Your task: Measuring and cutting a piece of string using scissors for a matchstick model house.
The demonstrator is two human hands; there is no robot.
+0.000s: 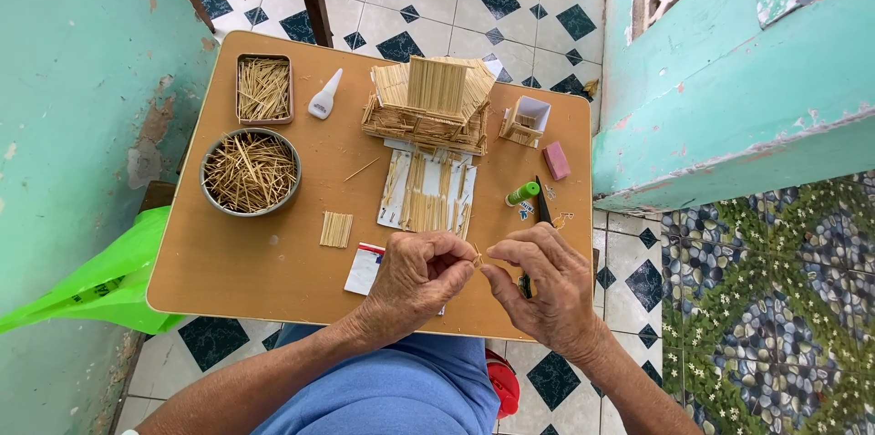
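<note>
A: What do the 2 hands hold over the near edge of the small table [228, 280]?

B: The left hand [415, 278] and the right hand [545, 284] meet over that edge. Between the fingertips there is 1 thin wooden stick [477, 257]. The left thumb and forefinger are pinched together on it. The right fingers are closed and touch the same place, but I cannot tell how firmly they grip.

A: How will this stick handle?

B: I judge it very light and stiff, but it is so thin that it can snap if it is bent. It is better to hold it near the ends with the fingertips only, and with soft pressure.

A: What is around the hands?

B: Just beyond the hands lies a white sheet [428, 191] with rows of sticks on it. Behind it stands a small house of sticks [428, 102], and beside this a little white box frame [526, 119]. On the left there is a round bowl [250, 172] and a rectangular tin [264, 88], both full of loose sticks, and a small bundle [335, 229] lies flat near them. A white glue bottle [324, 96] lies near the tin. On the right I see a green cylinder [523, 193] and a pink block [556, 160].
</note>
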